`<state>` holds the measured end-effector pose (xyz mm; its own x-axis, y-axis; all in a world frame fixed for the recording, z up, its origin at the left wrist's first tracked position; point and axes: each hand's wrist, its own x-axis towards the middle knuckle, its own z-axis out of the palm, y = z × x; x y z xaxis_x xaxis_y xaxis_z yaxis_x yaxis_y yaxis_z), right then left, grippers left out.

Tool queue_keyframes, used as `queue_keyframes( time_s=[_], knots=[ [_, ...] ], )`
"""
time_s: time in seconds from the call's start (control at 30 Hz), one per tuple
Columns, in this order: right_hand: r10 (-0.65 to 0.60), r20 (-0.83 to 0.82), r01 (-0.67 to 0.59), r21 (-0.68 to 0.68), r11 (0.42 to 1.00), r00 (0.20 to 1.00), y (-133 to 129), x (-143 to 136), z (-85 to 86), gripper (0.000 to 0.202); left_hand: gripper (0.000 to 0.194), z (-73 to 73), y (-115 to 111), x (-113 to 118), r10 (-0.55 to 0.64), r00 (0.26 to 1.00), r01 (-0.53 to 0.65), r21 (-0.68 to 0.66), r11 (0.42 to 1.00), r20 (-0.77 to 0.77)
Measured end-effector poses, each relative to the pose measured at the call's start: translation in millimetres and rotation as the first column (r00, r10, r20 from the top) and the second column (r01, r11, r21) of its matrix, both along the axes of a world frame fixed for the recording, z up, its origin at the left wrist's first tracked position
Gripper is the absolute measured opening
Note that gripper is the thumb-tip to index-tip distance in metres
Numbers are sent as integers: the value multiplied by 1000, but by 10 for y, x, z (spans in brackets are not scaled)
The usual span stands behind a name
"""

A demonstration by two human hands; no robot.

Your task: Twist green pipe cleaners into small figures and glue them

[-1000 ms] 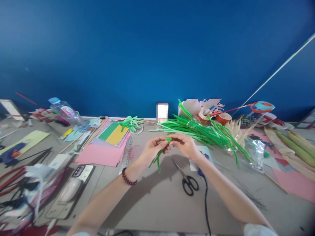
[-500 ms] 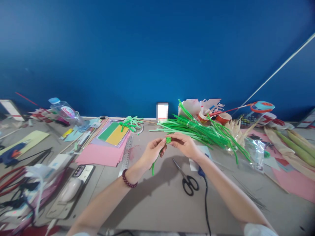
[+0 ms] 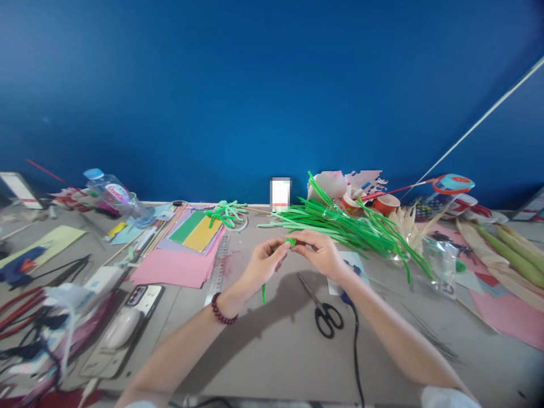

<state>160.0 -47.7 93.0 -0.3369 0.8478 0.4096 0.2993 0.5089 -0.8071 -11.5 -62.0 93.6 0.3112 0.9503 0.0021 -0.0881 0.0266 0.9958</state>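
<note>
A green pipe cleaner, coiled into a small tight clump, is pinched between my two hands above the middle of the table. My left hand grips it from the left between thumb and fingers. From the other side, my right hand closes thumb and fingertips on the clump, hiding part of it. A straight green tail hangs below my left hand. Black-handled scissors lie slightly open on the table below my right hand. Behind the hands spreads a large pile of green pipe cleaners.
Left of the hands lie a clear ruler, pink paper sheets and a phone with a white case on it. A dark cable runs beneath my right forearm. A plastic bottle leans near the blue wall.
The coiled clump has turned slightly and now shows less between my fingertips. Less of the hanging tail is visible below my left hand. Both arms stay nearly in place.
</note>
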Motion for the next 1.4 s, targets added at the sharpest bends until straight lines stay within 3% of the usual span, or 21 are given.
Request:
queue_keyframes(
  time_s=[0.2, 0.4, 0.53, 0.77, 0.93, 1.07, 1.2, 1.3, 1.4],
  knots=[
    [-61, 37, 59, 44, 997, 997, -40, -9, 83, 17, 42, 42, -25, -17, -8, 992, 23, 122, 992, -123],
    [-78, 54, 75, 59, 995, 996, -86, -27, 119, 19, 39, 51, -39, -17, 16, 990, 15, 219, 976, -140],
    [-77, 71, 74, 48, 996, 995, -98, -31, 137, 21, 41, 23, -17, -11, -38, 995, 51, 140, 989, -92],
    [56, -18, -56, -23, 998, 998, -43, 40, 130, 20, 41, -16, 9, -32, -192, 978, 193, -9, 981, 81],
    [79, -161, -93, -85, 992, 984, -18, 20, 86, 24, 42, 28, -10, -52, -282, 947, 298, -89, 950, 155],
    [178, -269, -225, -156, 962, 947, -19, -10, 64, 36, 45, 23, -27, -58, -381, 904, 404, -99, 909, 193],
    [217, -383, -329, -257, 909, 898, -31, -18, 30, 33, 47, -14, -30, -56, -463, 854, 496, -97, 863, 238],
    [190, -444, -347, -306, 886, 876, -35, -31, 20, 26, 50, -56, -4, -49, -424, 880, 449, -86, 889, 213],
    [139, -470, -316, -322, 892, 872, -33, -56, 25, 25, 51, -83, 34, -48, -305, 945, 313, -64, 948, 117]
  ],
)
